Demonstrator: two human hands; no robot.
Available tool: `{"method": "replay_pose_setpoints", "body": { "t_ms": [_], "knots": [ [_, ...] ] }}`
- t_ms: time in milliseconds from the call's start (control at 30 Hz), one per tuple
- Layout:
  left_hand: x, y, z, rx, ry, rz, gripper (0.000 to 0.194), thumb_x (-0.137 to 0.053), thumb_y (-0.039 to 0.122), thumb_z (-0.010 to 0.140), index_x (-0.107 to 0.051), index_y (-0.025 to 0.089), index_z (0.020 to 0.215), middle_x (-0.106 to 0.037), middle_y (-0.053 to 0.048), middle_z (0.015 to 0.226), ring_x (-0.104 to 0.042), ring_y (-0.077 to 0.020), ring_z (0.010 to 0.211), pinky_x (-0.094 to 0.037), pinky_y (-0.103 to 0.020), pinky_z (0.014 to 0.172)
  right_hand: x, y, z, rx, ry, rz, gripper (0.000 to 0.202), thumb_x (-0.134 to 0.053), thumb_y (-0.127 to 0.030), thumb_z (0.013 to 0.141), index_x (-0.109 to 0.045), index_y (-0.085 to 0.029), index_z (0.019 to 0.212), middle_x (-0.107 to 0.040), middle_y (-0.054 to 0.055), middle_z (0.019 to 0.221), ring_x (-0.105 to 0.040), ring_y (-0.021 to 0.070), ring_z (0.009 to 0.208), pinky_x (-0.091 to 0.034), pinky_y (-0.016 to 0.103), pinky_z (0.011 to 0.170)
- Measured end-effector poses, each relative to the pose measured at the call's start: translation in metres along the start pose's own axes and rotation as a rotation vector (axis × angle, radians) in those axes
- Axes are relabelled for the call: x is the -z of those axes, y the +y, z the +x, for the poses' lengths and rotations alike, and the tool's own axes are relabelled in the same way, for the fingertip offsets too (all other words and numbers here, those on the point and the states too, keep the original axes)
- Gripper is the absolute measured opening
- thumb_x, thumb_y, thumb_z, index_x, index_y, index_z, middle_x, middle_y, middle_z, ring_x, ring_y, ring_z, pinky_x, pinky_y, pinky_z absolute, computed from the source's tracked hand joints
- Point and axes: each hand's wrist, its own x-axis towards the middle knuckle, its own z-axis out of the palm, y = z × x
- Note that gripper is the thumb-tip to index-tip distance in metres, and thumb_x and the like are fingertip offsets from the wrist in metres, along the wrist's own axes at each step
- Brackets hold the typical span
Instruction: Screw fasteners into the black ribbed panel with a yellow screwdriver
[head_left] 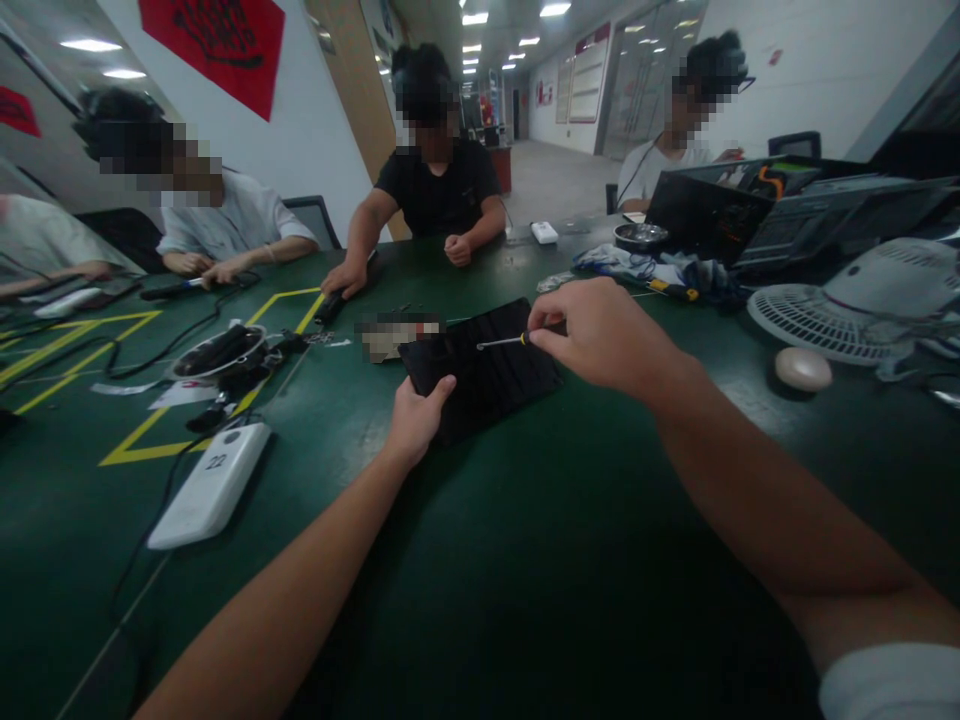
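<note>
My left hand [418,415] grips the near left edge of a flat black panel [487,385], its thumb lying on top. The panel is dark and rectangular; what it belongs to I cannot make out. In my right hand [600,335] is a screwdriver [502,343], pinched between thumb and fingers by its dark and yellow handle. Its thin metal shaft points left over the panel, and a small object, perhaps a screw, shows at the tip. Whether the tip touches the panel I cannot tell. Just behind the panel lies a partly blurred-out packet [397,338].
A white power bank [214,485] marked 22 lies at left, near a metal bowl [221,352] with dark parts and cables. To the right are a white fan [862,300], a pale rounded object [803,370] and bundled cloth [660,268]. Several people sit around the green table [525,580].
</note>
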Motion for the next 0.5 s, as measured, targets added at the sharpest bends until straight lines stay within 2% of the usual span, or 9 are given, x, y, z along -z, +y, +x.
{"method": "replay_pose_setpoints", "body": {
  "t_ms": [300, 500],
  "knots": [
    [-0.0008, 0.0011, -0.0009, 0.002, 0.023, 0.031, 0.050, -0.095, 0.041, 0.072, -0.076, 0.017, 0.112, -0.082, -0.013, 0.112, -0.078, -0.0332, 0.108, -0.059, -0.057, 0.109, -0.0025, -0.0010, 0.0005, -0.069, -0.023, -0.025, 0.024, -0.064, -0.025, 0.098, -0.087, -0.021, 0.103, -0.082, 0.011, 0.099, -0.073, 0.0288, 0.093, -0.047, 0.039, 0.080],
    [-0.0014, 0.0022, -0.0017, -0.007, 0.015, 0.013, 0.053, -0.096, 0.041, 0.070, -0.077, 0.018, 0.114, -0.082, -0.013, 0.119, -0.078, -0.0324, 0.111, -0.059, -0.055, 0.110, -0.0017, -0.0011, 0.0010, -0.109, -0.056, -0.059, 0.027, -0.062, -0.027, 0.100, -0.087, -0.022, 0.107, -0.083, 0.011, 0.100, -0.073, 0.0295, 0.094, -0.047, 0.039, 0.080]
  ]
}}
